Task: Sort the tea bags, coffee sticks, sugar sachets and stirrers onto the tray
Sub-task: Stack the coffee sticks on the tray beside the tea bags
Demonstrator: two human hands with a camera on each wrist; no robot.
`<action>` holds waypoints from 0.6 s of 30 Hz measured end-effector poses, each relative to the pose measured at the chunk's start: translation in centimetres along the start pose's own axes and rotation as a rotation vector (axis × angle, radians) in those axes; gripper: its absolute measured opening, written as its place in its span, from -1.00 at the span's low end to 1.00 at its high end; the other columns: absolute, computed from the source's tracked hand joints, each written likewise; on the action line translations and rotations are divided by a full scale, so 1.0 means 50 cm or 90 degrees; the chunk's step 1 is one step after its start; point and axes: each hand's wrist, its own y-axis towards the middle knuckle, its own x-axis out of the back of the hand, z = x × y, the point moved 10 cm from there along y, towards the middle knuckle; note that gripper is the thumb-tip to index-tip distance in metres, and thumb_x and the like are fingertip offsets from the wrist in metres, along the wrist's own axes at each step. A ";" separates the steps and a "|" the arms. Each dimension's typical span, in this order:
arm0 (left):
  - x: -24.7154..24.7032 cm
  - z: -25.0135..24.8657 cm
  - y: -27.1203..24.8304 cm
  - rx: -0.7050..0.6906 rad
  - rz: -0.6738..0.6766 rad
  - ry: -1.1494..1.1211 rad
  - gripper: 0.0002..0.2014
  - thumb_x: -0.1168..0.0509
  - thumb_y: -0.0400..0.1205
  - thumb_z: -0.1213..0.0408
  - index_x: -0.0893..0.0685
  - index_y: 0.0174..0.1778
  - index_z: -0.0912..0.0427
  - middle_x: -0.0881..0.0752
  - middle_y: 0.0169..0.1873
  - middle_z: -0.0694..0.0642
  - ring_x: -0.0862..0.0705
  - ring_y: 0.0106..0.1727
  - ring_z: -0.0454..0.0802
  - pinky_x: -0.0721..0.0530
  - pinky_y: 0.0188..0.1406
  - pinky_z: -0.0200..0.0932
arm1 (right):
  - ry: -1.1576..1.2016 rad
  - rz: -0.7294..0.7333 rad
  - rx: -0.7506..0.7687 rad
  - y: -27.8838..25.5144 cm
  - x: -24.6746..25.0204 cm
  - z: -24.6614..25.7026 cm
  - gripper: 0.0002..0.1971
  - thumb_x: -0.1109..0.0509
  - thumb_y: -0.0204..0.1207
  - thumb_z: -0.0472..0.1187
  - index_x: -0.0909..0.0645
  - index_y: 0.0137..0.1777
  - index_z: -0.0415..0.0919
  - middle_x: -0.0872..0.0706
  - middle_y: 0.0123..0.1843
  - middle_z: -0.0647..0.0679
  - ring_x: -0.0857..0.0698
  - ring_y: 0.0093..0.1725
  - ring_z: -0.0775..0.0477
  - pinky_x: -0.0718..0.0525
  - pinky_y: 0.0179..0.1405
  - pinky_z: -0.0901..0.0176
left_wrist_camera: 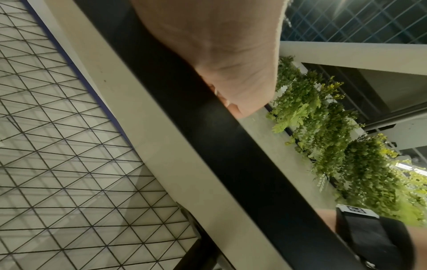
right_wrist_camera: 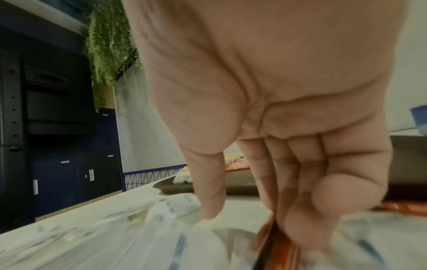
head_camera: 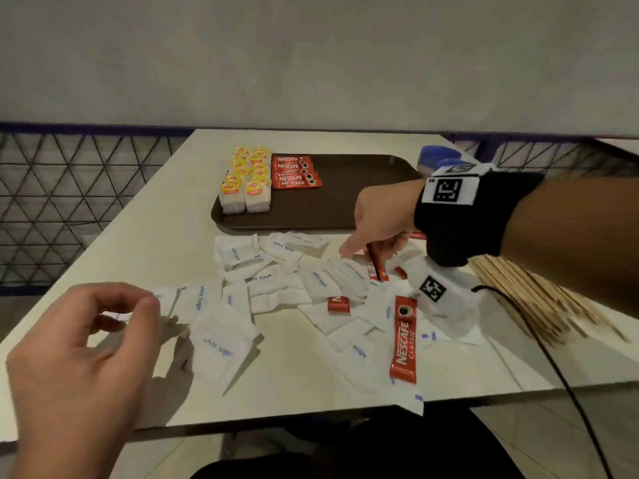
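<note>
A brown tray (head_camera: 345,202) at the back of the table holds two rows of yellow-tagged tea bags (head_camera: 245,178) and a stack of red coffee sticks (head_camera: 294,171). In front of it lies a heap of white sugar sachets (head_camera: 276,288). My right hand (head_camera: 373,247) hovers over the heap and grips a red coffee stick (head_camera: 376,264), with the forefinger pointing down at the sachets. The right wrist view shows the fingers (right_wrist_camera: 300,224) curled on that stick (right_wrist_camera: 270,235). My left hand (head_camera: 128,309) is raised at the near left and pinches a sugar sachet (head_camera: 116,317), mostly hidden.
More coffee sticks lie among the sachets, one whole (head_camera: 403,340) and one half buried (head_camera: 339,303). A pile of wooden stirrers (head_camera: 539,299) lies at the right. A black cable (head_camera: 553,357) crosses the table's near right corner. A blue-lidded object (head_camera: 439,157) stands behind the tray.
</note>
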 end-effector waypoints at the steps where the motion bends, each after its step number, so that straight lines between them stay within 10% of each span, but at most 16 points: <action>1: 0.012 -0.080 0.016 0.034 -0.005 -0.067 -0.85 -0.37 0.66 -0.03 -0.66 0.13 -0.23 -0.69 0.04 -0.30 -0.68 0.11 -0.32 -0.58 0.18 -0.38 | -0.007 -0.017 0.003 -0.005 -0.008 0.000 -0.60 -0.60 0.54 0.08 -0.76 -0.03 -0.33 -0.82 -0.35 -0.10 -0.75 -0.39 -0.03 -0.72 -0.39 0.22; 3: 0.037 -0.203 0.043 0.030 -0.043 -0.124 -0.91 -0.41 0.67 0.07 -0.66 0.02 -0.07 -0.66 -0.02 -0.24 -0.63 -0.03 -0.37 -0.56 -0.08 -0.50 | -0.009 -0.055 0.014 -0.016 -0.015 0.002 -0.61 -0.59 0.56 0.01 -0.77 0.07 -0.37 -0.82 -0.28 -0.15 -0.76 -0.31 -0.10 -0.75 -0.31 0.17; 6: 0.059 -0.273 0.037 -0.025 -0.120 -0.025 -0.90 -0.46 0.63 0.34 -0.68 -0.11 0.07 -0.69 -0.12 -0.12 -0.64 -0.07 -0.19 -0.64 -0.09 -0.08 | 0.019 -0.080 0.013 -0.036 -0.016 0.009 -0.81 -0.55 0.58 -0.22 -0.74 -0.01 -0.38 -0.80 -0.29 -0.18 -0.84 -0.22 -0.20 -0.85 -0.09 0.02; 10: 0.058 -0.337 0.027 -0.076 -0.138 0.009 -0.93 -0.32 0.60 0.25 -0.69 -0.15 0.14 -0.69 -0.21 -0.01 -0.59 -0.12 -0.01 -0.62 -0.10 0.06 | -0.014 -0.090 0.037 -0.066 -0.002 0.024 -0.87 -0.49 0.59 -0.30 -0.72 -0.16 -0.36 -0.81 -0.29 -0.19 -0.83 -0.20 -0.20 -0.84 0.09 -0.03; 18: -0.131 -0.518 -0.029 -0.203 0.139 0.035 -0.87 -0.24 0.67 -0.01 -0.64 -0.11 -0.09 -0.61 -0.17 -0.25 -0.54 -0.04 -0.21 -0.50 -0.03 -0.20 | 0.255 -0.268 0.108 -0.143 0.062 -0.051 -0.85 -0.51 0.62 -0.30 -0.70 0.15 -0.22 -0.85 -0.05 -0.17 -0.88 -0.07 -0.08 -0.87 -0.09 0.14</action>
